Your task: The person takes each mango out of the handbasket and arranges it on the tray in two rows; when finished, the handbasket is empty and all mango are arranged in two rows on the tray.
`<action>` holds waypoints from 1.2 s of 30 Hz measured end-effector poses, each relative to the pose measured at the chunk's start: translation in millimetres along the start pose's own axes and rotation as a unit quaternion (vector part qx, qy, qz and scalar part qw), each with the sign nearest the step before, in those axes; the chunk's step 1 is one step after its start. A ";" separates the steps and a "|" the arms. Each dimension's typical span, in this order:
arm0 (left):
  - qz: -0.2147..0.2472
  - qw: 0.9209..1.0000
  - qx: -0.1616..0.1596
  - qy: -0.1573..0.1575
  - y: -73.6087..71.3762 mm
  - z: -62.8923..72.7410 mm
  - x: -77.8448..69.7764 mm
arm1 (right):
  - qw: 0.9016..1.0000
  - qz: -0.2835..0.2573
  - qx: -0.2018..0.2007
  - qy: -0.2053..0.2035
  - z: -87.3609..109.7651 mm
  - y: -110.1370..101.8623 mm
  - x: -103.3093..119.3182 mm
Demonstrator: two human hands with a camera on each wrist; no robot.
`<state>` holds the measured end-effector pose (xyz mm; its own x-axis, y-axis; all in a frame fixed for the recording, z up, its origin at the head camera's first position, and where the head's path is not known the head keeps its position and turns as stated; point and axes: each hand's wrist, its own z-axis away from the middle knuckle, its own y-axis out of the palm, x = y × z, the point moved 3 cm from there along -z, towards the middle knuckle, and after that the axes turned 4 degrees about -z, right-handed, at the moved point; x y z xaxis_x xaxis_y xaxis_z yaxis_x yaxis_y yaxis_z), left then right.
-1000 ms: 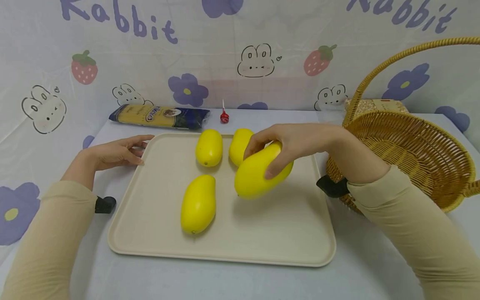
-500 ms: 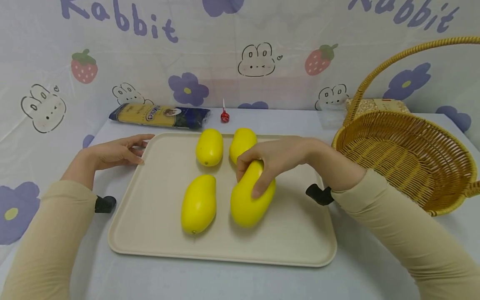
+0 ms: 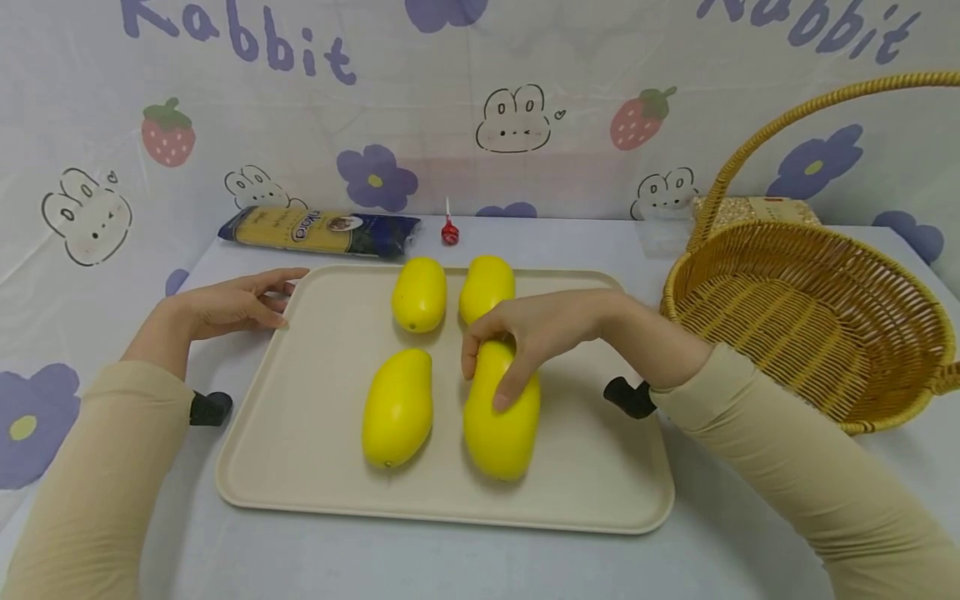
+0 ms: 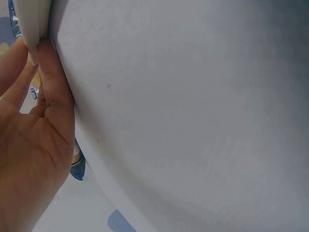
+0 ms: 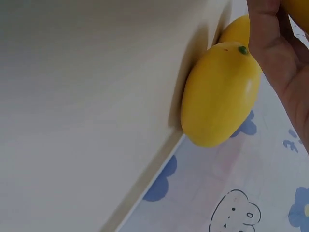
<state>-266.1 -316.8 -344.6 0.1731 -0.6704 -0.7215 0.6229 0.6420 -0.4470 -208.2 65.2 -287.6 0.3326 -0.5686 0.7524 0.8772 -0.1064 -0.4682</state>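
On the beige tray [image 3: 315, 483] lie several large, smooth yellow fruits shaped like mangoes. My right hand [image 3: 551, 329] grips the front right fruit [image 3: 501, 442] from above, thumb on its near side and fingers over the far side. That fruit sits low at the tray surface; whether it touches cannot be told. Beside it lies the front left fruit [image 3: 398, 408]. Two more, a back left fruit [image 3: 419, 295] and a back right fruit [image 3: 486, 287], lie by the far rim. My left hand [image 4: 36, 121] pinches the tray's left rim between thumb and fingers.
Right of the tray stands a wicker basket [image 3: 780, 333] with a tall handle. Behind the tray lie a pasta packet [image 3: 318, 232] and a red lollipop [image 3: 449, 233]. A bag of grains [image 3: 757, 212] is partly behind the basket. A printed cloth hangs at the back.
My right hand has brought the held fruit left, down and nearer to me, turning it lengthwise beside the front left fruit. The left hand stays at the tray rim.
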 end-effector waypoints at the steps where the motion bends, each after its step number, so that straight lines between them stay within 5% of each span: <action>1: 0.000 1.000 0.000 0.000 -0.1 0.1 -0.1 | 1.000 -0.001 0.000 0.001 -0.4 0.4 -0.3; 36: -0.002 1.000 -0.003 -0.006 -0.3 0.6 -0.9 | 0.999 -0.011 -0.029 0.045 -4.9 5.7 -12.4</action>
<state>-266.0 -316.6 -343.5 0.1796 -0.6780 -0.7128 0.6189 0.6410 -0.4539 -209.1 67.6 -301.9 0.2794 -0.6364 0.7189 0.8611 -0.1652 -0.4809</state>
